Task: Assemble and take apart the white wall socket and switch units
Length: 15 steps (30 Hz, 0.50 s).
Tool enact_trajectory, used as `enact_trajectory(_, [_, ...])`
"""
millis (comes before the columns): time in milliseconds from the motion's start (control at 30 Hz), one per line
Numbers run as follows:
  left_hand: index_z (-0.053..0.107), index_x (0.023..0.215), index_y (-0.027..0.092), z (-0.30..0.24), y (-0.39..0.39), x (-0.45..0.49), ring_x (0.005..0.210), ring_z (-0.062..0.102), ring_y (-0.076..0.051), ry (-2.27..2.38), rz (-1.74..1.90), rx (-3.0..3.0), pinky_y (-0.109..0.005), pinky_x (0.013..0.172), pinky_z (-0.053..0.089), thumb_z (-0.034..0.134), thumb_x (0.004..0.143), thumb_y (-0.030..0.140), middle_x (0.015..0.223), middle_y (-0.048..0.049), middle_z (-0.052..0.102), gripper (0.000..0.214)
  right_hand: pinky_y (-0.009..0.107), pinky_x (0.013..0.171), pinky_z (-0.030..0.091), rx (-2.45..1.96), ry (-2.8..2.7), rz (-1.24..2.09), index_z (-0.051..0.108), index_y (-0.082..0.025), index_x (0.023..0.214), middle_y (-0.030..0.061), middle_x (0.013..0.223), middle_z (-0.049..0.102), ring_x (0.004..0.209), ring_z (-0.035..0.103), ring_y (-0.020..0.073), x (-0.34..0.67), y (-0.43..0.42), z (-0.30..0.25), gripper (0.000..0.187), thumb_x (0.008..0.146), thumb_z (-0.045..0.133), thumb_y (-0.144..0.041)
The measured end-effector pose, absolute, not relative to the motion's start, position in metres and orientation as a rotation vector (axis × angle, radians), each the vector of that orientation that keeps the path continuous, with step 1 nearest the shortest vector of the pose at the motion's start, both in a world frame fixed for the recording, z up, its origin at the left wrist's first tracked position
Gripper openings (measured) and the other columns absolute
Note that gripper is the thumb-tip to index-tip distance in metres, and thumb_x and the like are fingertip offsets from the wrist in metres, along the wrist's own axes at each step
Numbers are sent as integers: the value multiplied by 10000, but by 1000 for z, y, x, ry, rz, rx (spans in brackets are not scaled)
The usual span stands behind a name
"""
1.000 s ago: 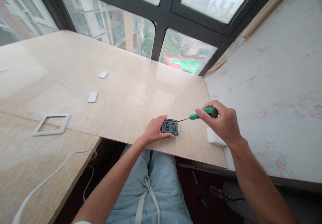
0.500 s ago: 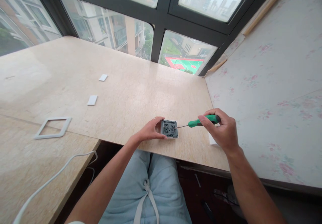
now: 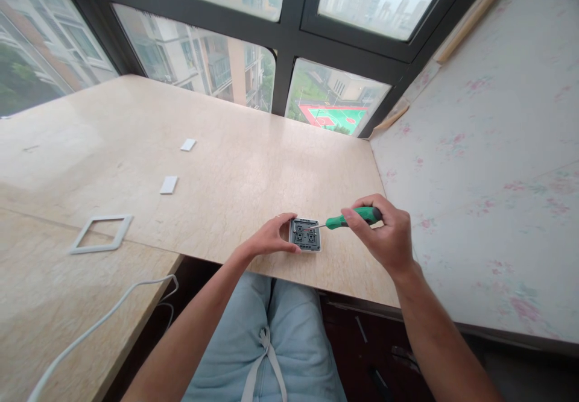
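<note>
On the marble-look sill lies a square wall switch (image 3: 306, 239), its dark grey inner face turned up and a white rim around it. My left hand (image 3: 272, 234) grips its left side between thumb and fingers. A screwdriver (image 3: 347, 217) with a green and black handle is held in my right hand (image 3: 388, 231), closed round the grip. Its thin shaft slants down to the left, and the tip is over the switch's inner face; whether it touches cannot be made out.
Two small white rocker covers (image 3: 169, 185) and a white square frame (image 3: 102, 234) lie to the left. A white cable (image 3: 104, 317) runs over the lower-left slab. Windows (image 3: 194, 52) border the far edge, a flowered wall (image 3: 488, 167) the right side. My legs are below the front edge.
My right hand has shifted left with the screwdriver, whose tip moved from the right part of the switch towards its left part. My left hand keeps its hold.
</note>
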<state>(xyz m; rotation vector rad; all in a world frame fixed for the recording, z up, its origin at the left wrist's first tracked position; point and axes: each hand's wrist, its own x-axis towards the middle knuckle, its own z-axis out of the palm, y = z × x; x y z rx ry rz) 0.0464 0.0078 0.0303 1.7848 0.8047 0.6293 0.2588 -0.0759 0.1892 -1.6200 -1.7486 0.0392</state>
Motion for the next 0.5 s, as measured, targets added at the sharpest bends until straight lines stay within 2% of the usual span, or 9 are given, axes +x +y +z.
enact_trajectory(200, [405, 1444, 244, 25, 7, 42, 1391, 412, -326, 813, 622, 1792, -529, 1156, 335, 876, 587, 455, 1511, -156, 414, 1001, 256, 526, 415, -1525, -1815, -3, 578, -217, 735, -18, 615, 609, 497, 491, 108, 245, -69, 191, 253, 841, 643, -437])
enact_trajectory(267, [406, 1437, 245, 31, 5, 39, 1392, 416, -302, 833, 715, 1722, -512, 1149, 354, 814, 686, 471, 1510, -147, 421, 884, 253, 529, 408, -1504, -1835, -9, 570, -218, 726, -28, 598, 589, 499, 486, 106, 241, -65, 190, 251, 834, 652, -428])
enact_trajectory(367, [478, 1361, 249, 55, -1, 35, 1311, 510, -260, 829, 948, 1648, -468, 1078, 449, 694, 828, 448, 1432, -119, 512, 610, 249, 522, 391, -1494, -1844, 14, 559, -217, 712, -40, 569, 551, 492, 466, 103, 235, -58, 188, 261, 825, 661, -429])
enact_trajectory(500, [539, 1281, 249, 109, -12, 37, 1104, 619, -220, 799, 1174, 1843, -385, 916, 543, 733, 809, 390, 1318, -103, 581, 529, 243, 517, 369, -1465, -1844, 69, 541, -213, 682, -48, 543, 514, 485, 441, 98, 225, -49, 187, 310, 819, 670, -460])
